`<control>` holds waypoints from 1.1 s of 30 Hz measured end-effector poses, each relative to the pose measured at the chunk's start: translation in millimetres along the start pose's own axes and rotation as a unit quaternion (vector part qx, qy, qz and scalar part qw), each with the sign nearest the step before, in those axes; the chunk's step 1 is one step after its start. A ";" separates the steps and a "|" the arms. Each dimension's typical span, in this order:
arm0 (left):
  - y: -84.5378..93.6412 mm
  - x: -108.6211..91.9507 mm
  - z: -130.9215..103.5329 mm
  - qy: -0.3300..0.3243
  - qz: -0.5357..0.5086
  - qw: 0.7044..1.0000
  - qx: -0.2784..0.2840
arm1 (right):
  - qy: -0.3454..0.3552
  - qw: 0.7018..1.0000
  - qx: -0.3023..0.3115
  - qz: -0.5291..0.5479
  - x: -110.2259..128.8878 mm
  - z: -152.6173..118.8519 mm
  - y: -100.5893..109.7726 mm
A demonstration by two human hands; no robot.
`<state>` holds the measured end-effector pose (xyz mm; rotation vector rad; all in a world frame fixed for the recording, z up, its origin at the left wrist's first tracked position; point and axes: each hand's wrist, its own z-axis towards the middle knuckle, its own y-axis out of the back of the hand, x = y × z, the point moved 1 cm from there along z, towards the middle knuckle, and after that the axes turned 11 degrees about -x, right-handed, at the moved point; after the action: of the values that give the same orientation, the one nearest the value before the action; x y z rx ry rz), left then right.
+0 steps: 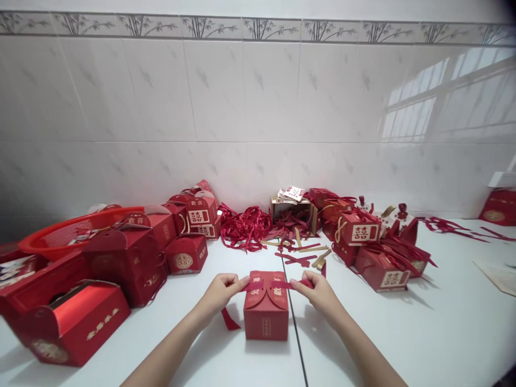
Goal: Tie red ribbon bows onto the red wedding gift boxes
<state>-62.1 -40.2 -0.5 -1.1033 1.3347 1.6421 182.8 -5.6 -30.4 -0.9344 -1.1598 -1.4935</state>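
A small red gift box (266, 325) with gold characters stands on the white table in front of me, its curved top flaps folded together. A dark red ribbon (282, 285) runs across the top through the flaps. My left hand (226, 293) pinches the ribbon at the box's left edge, and a loose tail hangs below it. On the other side my right hand (316, 290) pinches the ribbon, with its other end sticking up past the fingers. Both hands are closed, and the ribbon is stretched between them.
Red boxes (121, 263) and an orange-red plastic basket (80, 228) crowd the left. Behind lie a heap of ribbons (245, 227) and an open carton (312, 215) with strips and cards. Finished-looking tied boxes (382, 269) are stacked at right. A tiled wall (258, 107) bounds the table.
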 end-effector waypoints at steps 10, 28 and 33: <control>-4.5 26.0 -14.3 -0.007 -0.026 0.997 -0.079 | 0.000 0.995 -0.096 -0.017 -19.0 -15.5 -5.6; 6.8 6.9 -29.1 0.120 -0.226 0.955 -0.149 | -0.129 0.969 -0.134 0.164 -1.7 -44.4 -15.5; 25.9 -27.5 -20.5 0.143 -0.461 0.856 -0.188 | -0.118 0.915 -0.196 0.333 19.5 -29.9 3.0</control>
<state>-72.5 -65.9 32.3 -1.8941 0.4425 1.0206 181.4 -39.4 -18.6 -1.6294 -0.5907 -1.0693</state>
